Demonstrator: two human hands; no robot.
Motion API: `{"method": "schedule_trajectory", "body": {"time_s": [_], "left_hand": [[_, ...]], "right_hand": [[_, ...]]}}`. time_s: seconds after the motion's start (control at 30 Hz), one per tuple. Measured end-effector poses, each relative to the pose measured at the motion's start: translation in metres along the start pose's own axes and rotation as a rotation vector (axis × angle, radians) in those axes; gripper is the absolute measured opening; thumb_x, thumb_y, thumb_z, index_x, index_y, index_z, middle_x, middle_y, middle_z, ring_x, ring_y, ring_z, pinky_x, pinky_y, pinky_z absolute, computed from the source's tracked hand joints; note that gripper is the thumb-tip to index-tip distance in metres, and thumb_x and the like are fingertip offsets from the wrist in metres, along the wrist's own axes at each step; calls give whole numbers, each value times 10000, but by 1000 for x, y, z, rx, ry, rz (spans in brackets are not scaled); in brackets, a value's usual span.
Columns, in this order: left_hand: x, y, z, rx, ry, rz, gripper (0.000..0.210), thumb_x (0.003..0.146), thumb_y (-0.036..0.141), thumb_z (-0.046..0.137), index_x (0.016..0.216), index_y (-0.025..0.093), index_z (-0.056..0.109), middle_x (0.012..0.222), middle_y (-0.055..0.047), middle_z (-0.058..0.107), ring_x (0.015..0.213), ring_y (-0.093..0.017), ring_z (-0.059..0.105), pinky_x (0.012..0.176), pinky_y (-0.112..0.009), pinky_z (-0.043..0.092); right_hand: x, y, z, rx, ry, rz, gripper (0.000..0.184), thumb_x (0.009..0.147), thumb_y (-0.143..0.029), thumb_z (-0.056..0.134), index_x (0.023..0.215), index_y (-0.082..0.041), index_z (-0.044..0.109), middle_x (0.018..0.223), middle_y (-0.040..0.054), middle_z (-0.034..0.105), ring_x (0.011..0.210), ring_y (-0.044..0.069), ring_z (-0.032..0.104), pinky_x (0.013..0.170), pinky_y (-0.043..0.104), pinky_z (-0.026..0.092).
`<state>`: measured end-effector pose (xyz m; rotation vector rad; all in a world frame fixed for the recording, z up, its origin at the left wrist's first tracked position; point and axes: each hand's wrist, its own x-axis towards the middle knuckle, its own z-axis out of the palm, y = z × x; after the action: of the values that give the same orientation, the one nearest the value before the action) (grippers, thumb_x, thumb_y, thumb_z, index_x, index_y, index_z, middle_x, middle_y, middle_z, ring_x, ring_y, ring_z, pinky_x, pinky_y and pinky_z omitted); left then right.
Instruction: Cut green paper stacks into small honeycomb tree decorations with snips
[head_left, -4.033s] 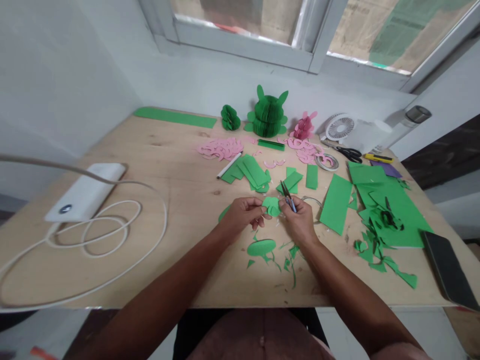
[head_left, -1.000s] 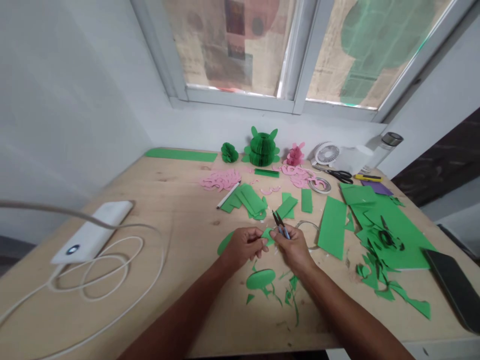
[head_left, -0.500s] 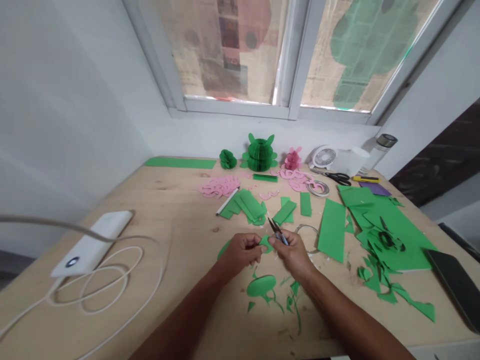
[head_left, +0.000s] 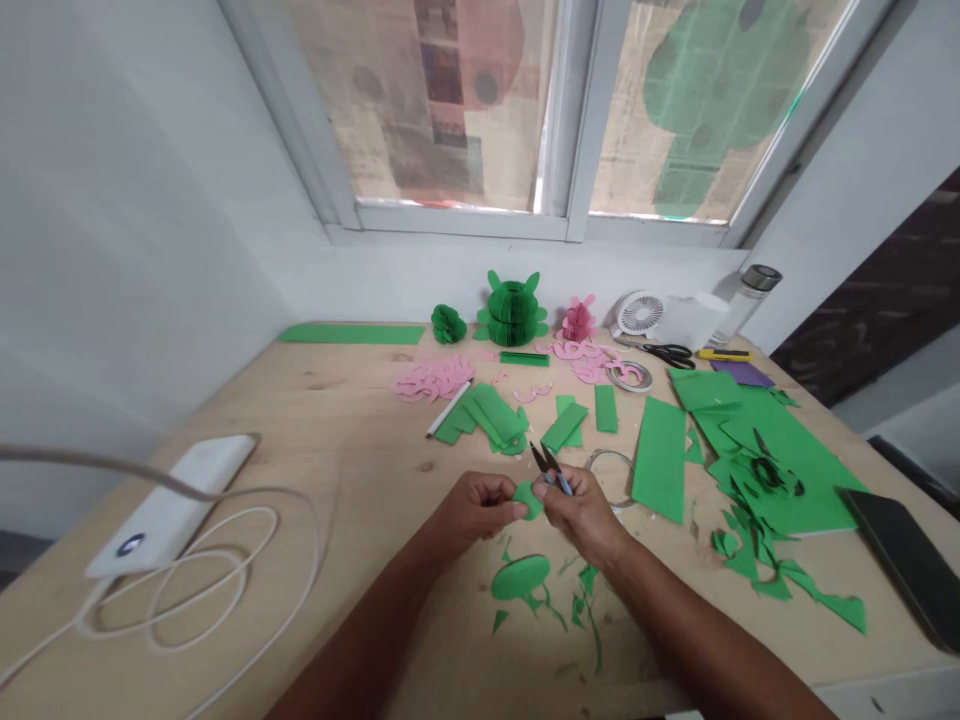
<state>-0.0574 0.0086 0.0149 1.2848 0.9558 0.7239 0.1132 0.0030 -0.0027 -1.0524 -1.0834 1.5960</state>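
Note:
A small piece of green paper (head_left: 528,500) is pinched between the fingers of my left hand (head_left: 480,512). My right hand (head_left: 583,510) is closed round a pair of small scissors (head_left: 551,468), whose dark blades point up and away from me, slightly apart. The thumb and finger of that same hand also touch the green piece's right edge. Below both hands lie a green paper oval (head_left: 520,577) and thin green offcuts (head_left: 589,595). Just beyond the scissors' tips rest green paper strips (head_left: 564,427).
Green sheets (head_left: 814,480) with scraps lie at right, near a black phone (head_left: 896,560). A white power bank (head_left: 176,505) and its cable are at left. Along the back stand paper honeycomb figures (head_left: 512,315), a fan (head_left: 639,313), black scissors (head_left: 671,355) and a bottle (head_left: 750,300).
The view has shifted slightly. The green piece in my fingers has turned and shows more of its face. Both hands stay close together, and the scissors remain in my right hand.

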Motion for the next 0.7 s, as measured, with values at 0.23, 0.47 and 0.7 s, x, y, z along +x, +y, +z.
{"method": "schedule_trajectory", "body": {"time_s": [0.23, 0.47, 0.7], "left_hand": [[0, 4, 2, 113, 111, 69, 258, 675, 389, 673, 597, 151, 613, 475, 61, 380, 468, -69, 292, 462, -219, 201], [0, 6, 2, 80, 142, 44, 214, 656, 353, 672, 603, 159, 601, 463, 66, 404, 443, -69, 318, 434, -205, 222], [3, -2, -6, 228, 308, 26, 202, 681, 336, 634, 617, 147, 604, 490, 55, 436, 467, -71, 345, 440, -194, 240]], "right_hand": [[2, 1, -2, 26, 3, 4, 362, 644, -466, 746, 604, -185, 521, 431, -110, 284, 400, 50, 171, 397, 227, 107], [2, 0, 0, -30, 62, -7, 353, 660, -453, 729, 587, -188, 507, 431, -104, 302, 405, 56, 191, 402, 227, 113], [6, -2, -4, -114, 231, -85, 319, 680, -446, 707, 631, -177, 542, 505, -83, 334, 463, 68, 247, 435, 219, 188]]}}
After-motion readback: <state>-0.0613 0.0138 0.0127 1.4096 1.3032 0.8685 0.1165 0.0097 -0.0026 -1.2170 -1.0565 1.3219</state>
